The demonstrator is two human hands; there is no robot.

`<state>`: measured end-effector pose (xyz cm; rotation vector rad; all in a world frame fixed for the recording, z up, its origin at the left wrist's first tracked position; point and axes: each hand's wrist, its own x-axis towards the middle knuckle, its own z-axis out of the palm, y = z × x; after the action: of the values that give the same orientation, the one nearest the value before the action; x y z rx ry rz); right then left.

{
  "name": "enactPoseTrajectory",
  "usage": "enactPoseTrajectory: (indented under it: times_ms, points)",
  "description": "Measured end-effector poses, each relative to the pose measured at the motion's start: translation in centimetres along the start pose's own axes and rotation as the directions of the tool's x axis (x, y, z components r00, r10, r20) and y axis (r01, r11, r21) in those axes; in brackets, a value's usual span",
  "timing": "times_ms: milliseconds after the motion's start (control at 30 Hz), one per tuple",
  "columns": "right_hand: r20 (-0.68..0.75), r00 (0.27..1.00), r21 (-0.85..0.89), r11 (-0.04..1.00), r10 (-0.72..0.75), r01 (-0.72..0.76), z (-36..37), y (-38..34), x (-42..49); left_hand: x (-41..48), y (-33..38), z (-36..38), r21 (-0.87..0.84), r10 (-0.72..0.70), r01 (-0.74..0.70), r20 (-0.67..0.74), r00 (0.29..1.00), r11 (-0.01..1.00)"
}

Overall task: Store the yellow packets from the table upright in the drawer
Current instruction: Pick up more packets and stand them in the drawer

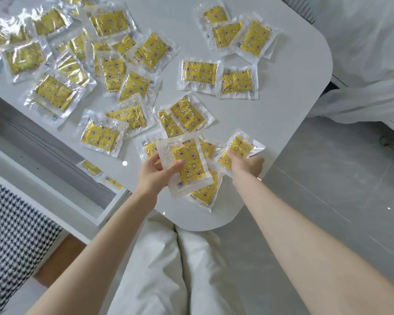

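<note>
Several yellow packets in clear wrappers lie scattered over the white table (271, 123). My left hand (154, 176) grips a small stack of packets (187, 167) just above the table's near edge, thumb on top. My right hand (246, 164) pinches another yellow packet (238, 148) lying on the table to the right of the stack. The open white drawer (62, 169) sits below the table's left edge, with two packets (100, 173) lying in its near corner.
A black-and-white houndstooth cushion (14, 235) is at the lower left. White fabric (362, 53) fills the upper right, grey floor (328, 178) lies right of the table, and my white-trousered legs (173, 269) are below the table edge.
</note>
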<state>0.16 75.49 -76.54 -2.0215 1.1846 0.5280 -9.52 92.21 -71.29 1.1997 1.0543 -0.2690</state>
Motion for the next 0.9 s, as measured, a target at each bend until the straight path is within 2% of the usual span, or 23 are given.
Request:
enactPoseTrajectory:
  times_ms: [133, 300, 433, 567, 767, 900]
  points:
    - [0.037, 0.998, 0.066, 0.997, 0.043, -0.046, -0.2, 0.2, -0.8, -1.4, -0.3, -1.1, -0.019, -0.023, 0.022, -0.040, 0.999, 1.000]
    - [0.063, 0.998, 0.254, 0.966, 0.029, -0.044, -1.8, 0.3, -5.1, -4.0, -0.1, -3.3, -0.012, -0.019, 0.018, -0.094, 0.995, 1.000]
    - [0.079, 0.995, 0.245, 0.969, -0.053, 0.032, -3.1, 0.9, -10.0, -7.0, 0.5, -5.6, -0.016, -0.004, 0.001, -0.163, 0.987, 1.000]
    - [0.234, 0.965, 0.223, 0.972, -0.121, 0.068, -2.6, 1.6, -15.3, -9.2, 1.1, -8.8, -0.020, -0.021, 0.016, -0.238, 0.971, 1.000]
    - [0.419, 0.867, 0.136, 0.963, -0.268, 0.232, 2.6, 3.0, -22.2, -9.5, 0.3, -17.4, -0.014, 0.041, -0.046, -0.236, 0.971, 0.999]
    - [0.453, 0.842, 0.119, 0.956, -0.293, 0.268, 6.8, 5.3, -26.8, -9.3, -0.3, -24.7, 0.010, 0.097, -0.098, -0.226, 0.969, 0.995]
